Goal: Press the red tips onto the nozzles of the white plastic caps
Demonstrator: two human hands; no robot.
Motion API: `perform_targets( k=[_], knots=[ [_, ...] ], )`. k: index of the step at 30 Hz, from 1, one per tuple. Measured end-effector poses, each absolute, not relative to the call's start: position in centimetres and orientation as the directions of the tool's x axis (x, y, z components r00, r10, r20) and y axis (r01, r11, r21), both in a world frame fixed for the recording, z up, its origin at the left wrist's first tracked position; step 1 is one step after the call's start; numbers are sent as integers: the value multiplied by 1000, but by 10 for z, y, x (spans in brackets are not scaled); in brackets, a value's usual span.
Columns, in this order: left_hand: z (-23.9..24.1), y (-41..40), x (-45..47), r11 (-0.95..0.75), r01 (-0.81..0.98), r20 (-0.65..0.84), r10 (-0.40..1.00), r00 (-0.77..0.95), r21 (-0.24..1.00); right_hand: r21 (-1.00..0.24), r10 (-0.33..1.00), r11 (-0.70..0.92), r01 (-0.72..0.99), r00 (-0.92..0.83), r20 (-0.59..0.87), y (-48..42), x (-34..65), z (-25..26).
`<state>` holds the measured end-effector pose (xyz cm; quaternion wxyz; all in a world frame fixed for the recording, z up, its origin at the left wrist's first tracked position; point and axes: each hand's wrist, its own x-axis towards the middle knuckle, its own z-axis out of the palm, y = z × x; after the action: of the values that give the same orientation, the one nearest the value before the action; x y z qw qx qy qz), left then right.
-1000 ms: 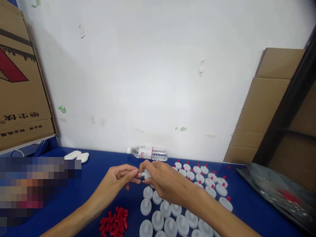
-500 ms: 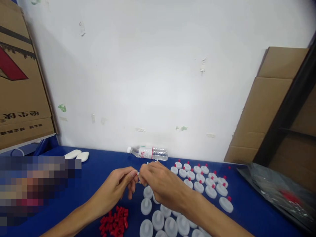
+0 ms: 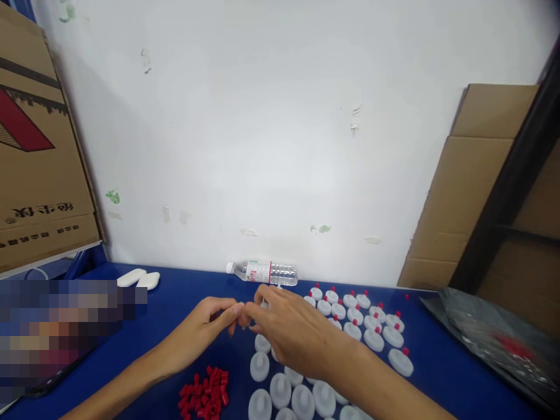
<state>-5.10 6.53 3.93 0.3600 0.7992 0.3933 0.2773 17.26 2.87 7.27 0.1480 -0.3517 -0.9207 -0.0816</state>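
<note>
My left hand (image 3: pixel 212 321) and my right hand (image 3: pixel 286 324) meet fingertip to fingertip above the blue table. Thumb and forefinger of the left are pinched together, and the right fingers are curled in against them. Whatever sits between the fingertips is hidden. Below my left hand lies a loose pile of small red caps (image 3: pixel 205 394). Under and beside my right wrist stand several translucent white round lids with nozzles (image 3: pixel 280 389), bare of red. Farther right, several similar white lids (image 3: pixel 352 331) carry red caps on their tips.
A clear plastic bottle (image 3: pixel 262 272) lies along the wall. Two white rounded objects (image 3: pixel 149 281) rest at the back left. Cardboard stands at left (image 3: pixel 48 169) and right (image 3: pixel 459 198). A grey plastic bag (image 3: pixel 490 332) lies at the right edge of the blue table (image 3: pixel 175 291).
My fingers have shifted and closed nearer together; the small pale bit seen between them before is now covered. The view has moved slightly. The caps and lids lie as before.
</note>
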Motion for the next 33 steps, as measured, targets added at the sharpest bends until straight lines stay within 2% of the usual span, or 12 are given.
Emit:
perform_targets(
  k=[5, 10, 15, 22, 28, 33],
  knots=[
    [57, 56, -57, -497, 540, 26, 751, 659, 680, 24, 745, 603, 797, -575, 339, 45, 198, 80],
    [66, 50, -57, -480, 531, -131, 643, 754, 698, 10, 822, 516, 856, -498, 277, 66, 222, 78],
    [60, 51, -56, -472, 541, -182, 613, 769, 696, 15, 873, 464, 886, -460, 161, 75, 233, 68],
    [58, 48, -52, -458, 561, -197, 626, 754, 689, 8, 893, 444, 896, -443, 77, 79, 240, 62],
    [56, 48, -51, -464, 544, -180, 622, 762, 700, -38, 878, 458, 888, -445, 179, 74, 231, 68],
    [47, 54, -53, -480, 537, -97, 677, 730, 693, -101, 846, 517, 850, -489, 212, 74, 221, 56]
  ],
)
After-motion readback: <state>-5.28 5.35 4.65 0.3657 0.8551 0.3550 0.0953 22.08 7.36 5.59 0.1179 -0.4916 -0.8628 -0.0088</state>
